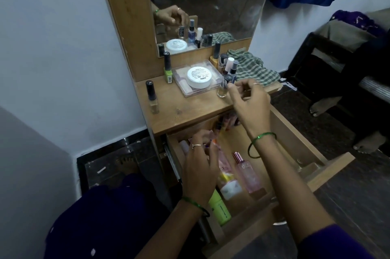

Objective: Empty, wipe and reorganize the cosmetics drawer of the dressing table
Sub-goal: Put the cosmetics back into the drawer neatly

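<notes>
- The drawer [282,130] of the dressing table is pulled out below the worktop [185,111], and it is far from empty: a pink bottle [247,174], a white-capped bottle [230,187] and a green tube [219,208] lie in it, long axes running roughly from 11 to 5 o'clock.
- The left hand [200,165] is down in the drawer's back left part, fingers curled among small items; whether it grips one I cannot tell.
- The right hand [249,98] is up over the worktop's front edge, fingers [232,89] loosely bent right at a small clear bottle [223,87] with a dark cap; held or just let go, I cannot tell.
- That bottle stands upright at 9 o'clock from the right fingertips, just beside a clear flat box [181,81] carrying a white jar [199,78].
- My guess: emptying is in hand, and the left hand is nearer the remaining bottles, which lie at its 4 o'clock.
- Further out: nail polish bottles [167,66] and a checked cloth [253,66], likely for wiping, at the worktop's 2 o'clock.
</notes>
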